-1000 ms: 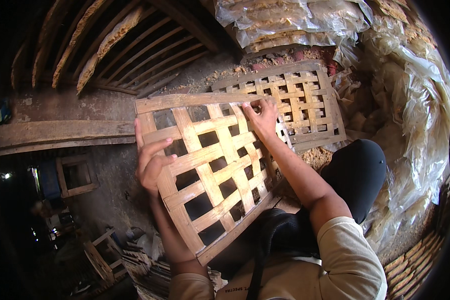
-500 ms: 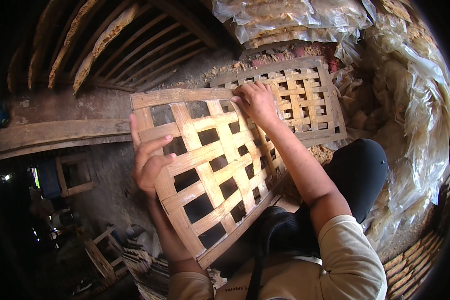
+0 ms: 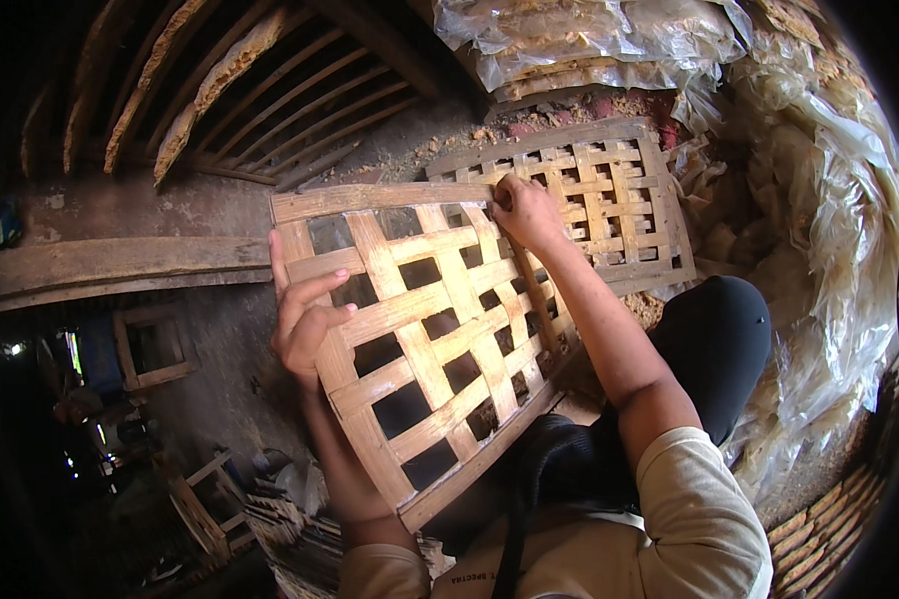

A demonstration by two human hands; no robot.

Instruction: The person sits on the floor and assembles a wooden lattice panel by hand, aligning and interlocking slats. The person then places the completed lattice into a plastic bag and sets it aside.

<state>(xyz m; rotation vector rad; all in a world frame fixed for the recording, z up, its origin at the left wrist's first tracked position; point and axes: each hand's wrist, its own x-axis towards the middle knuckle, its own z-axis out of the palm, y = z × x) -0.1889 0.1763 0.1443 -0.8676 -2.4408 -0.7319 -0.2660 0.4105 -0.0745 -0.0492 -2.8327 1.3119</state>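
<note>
So I've got this woven tray (image 3: 400,311) tilted up in front of me, well off the floor. My left hand (image 3: 308,321) is gripping its left side, fingertips over the front. My right hand (image 3: 527,212) is curled at the right end of the top rim (image 3: 370,203), can't tell if it's really holding on. A second tray (image 3: 664,200) lies past that, plastic sheets (image 3: 809,210) heaped to the right.
</note>
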